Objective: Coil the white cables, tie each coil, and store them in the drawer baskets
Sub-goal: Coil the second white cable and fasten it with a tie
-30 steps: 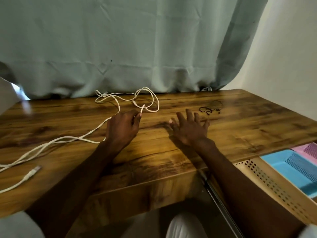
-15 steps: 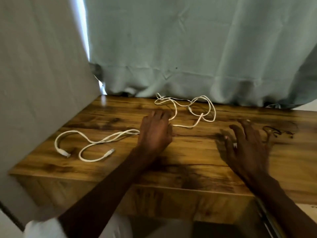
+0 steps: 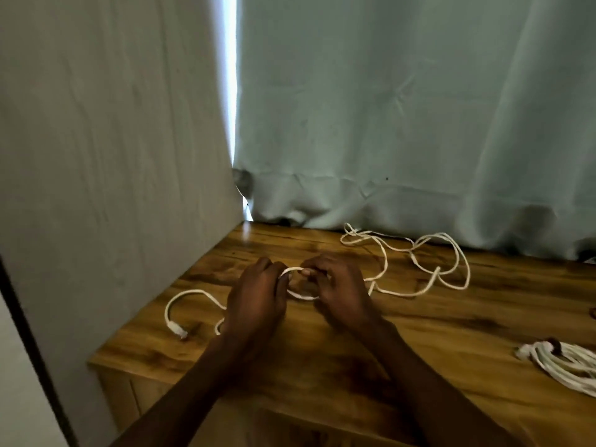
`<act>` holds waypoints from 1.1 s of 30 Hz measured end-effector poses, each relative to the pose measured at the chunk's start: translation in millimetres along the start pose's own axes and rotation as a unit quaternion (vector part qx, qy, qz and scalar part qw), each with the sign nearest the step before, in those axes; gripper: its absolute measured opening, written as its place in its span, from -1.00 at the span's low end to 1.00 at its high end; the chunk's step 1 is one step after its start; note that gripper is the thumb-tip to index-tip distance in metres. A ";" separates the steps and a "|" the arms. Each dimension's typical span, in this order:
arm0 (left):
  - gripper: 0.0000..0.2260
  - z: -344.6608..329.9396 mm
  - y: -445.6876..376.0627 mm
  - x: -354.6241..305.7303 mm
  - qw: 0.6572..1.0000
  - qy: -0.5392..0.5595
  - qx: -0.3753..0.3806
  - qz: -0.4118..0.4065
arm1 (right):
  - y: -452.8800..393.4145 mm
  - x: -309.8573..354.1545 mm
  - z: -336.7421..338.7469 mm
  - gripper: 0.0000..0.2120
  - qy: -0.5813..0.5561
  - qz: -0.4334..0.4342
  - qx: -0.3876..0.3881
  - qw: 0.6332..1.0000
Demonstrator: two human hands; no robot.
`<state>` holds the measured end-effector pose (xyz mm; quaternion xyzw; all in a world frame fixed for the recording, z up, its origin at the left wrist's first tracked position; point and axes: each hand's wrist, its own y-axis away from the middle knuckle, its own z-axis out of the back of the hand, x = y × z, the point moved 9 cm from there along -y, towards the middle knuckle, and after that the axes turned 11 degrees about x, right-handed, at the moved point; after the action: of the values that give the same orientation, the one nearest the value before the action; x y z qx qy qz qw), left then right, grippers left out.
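A long white cable (image 3: 419, 293) lies loose across the wooden table (image 3: 451, 333), with tangled loops near the curtain and a plug end (image 3: 179, 330) at the left. My left hand (image 3: 258, 300) and my right hand (image 3: 338, 290) meet over the cable's middle, both pinching a short arched section (image 3: 295, 270) between them. A small loop of the cable (image 3: 304, 296) shows under my fingers. At the right edge rests a coiled white cable (image 3: 564, 366) with a dark tie around it. The drawer baskets are out of view.
A pale wall (image 3: 113, 156) borders the table on the left. A grey-green curtain (image 3: 403, 124) hangs along the back edge. A small dark object (image 3: 592, 312) sits at the far right edge. The table's front edge runs just below my forearms.
The view swung left. My right hand moved left to join my left hand, and both took hold of the cable. The left cable end has been drawn closer to my hands.
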<state>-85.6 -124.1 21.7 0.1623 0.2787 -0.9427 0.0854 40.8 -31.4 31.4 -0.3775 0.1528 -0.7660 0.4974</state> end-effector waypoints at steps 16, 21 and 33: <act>-0.18 -40.7 -53.7 10.7 0.864 -0.053 0.500 0.018 | 4.9 -123.4 55.5 -0.84 -0.155 -0.121 -0.296 0.935; -0.51 -69.5 -125.7 -20.0 0.830 0.467 0.260 0.160 | 4.8 -126.8 61.1 -0.83 -0.190 -0.118 -0.307 0.925; -0.71 -75.8 -158.4 13.8 0.890 0.450 0.060 0.038 | -16.6 -55.9 10.2 -0.86 0.105 0.039 0.019 0.994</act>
<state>-118.8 48.3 35.6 0.5843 0.2234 -0.7798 -0.0230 49.8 26.7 24.5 -0.2794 0.2045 -0.7838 0.5155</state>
